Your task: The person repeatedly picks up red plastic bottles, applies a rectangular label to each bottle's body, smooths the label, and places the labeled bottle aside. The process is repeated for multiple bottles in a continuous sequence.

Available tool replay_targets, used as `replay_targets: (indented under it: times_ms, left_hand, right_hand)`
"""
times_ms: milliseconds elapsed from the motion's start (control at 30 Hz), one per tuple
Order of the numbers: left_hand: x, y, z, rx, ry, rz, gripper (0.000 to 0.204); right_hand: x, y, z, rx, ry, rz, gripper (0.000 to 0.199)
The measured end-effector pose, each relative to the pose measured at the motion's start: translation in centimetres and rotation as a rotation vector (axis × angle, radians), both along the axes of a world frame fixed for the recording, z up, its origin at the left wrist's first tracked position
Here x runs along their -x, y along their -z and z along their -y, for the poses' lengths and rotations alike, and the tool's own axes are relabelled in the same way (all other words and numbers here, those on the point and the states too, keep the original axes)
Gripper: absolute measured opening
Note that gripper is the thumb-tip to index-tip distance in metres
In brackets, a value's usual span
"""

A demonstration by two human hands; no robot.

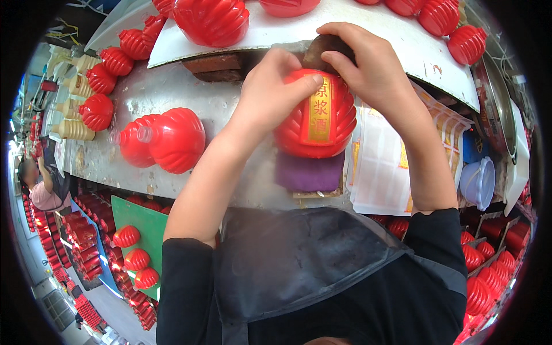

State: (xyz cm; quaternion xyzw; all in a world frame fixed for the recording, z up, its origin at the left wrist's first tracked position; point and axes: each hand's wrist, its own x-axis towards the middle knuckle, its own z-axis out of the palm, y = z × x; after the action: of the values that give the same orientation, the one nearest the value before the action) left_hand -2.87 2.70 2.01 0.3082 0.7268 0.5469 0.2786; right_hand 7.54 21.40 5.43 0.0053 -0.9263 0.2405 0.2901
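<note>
A red ribbed bottle (287,137) lies on a folded purple cloth (310,172) on the metal worktop. Down its face runs a gold label with a red border (319,118). My left hand (270,95) is closed on the bottle from the left, its thumb pressed on the upper part of the label. Its other fingers are mostly hidden. At the bottle's far end, my right hand (368,66) curls thumb and fingers around a dark brown rounded piece (322,52), whose kind I cannot make out. Sheets of labels on white backing (379,172) lie right of the bottle.
Two red bottles (178,141) lie on the worktop (241,178) at left. More stand on a raised white board (276,29) and along the left edge, beside cream bottles (77,129). A lilac bucket (477,183) is at right. Another person (43,184) is far left.
</note>
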Motion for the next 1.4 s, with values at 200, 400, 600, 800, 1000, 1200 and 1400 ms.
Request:
replay_targets:
  times_ms: [200,400,600,800,1000,1200,1400]
  left_hand:
    - [-0.9,0.2,-0.3,-0.271,-0.04,0.255,0.017]
    - [-2.8,0.7,0.7,-0.392,-0.012,0.206,0.017]
    - [-3.5,0.3,2.1,-0.409,0.018,0.093,0.023]
    - [-4.5,-0.5,2.7,-0.363,0.071,0.034,0.057]
    - [-3.9,-0.7,1.6,-0.22,0.043,-0.223,0.079]
    - [-3.9,-0.4,1.2,-0.316,0.023,0.052,0.052]
    - [-4.0,-0.3,1.0,-0.383,-0.008,0.179,0.054]
  right_hand:
    - [-4.7,-2.3,4.7,0.184,-0.122,-0.2,0.029]
    - [-5.8,-0.9,5.8,-0.091,0.157,-0.141,0.028]
    - [-4.7,-1.2,4.9,-0.159,0.069,-0.257,0.029]
    - [-5.2,-1.5,4.6,-0.152,0.023,-0.24,0.032]
    - [-5.2,-1.0,3.7,-0.091,-0.042,-0.277,0.032]
    - [-6.5,-1.3,3.8,0.387,0.022,-0.076,0.033]
    - [-6.6,-1.4,4.2,0.359,0.081,-0.096,0.029]
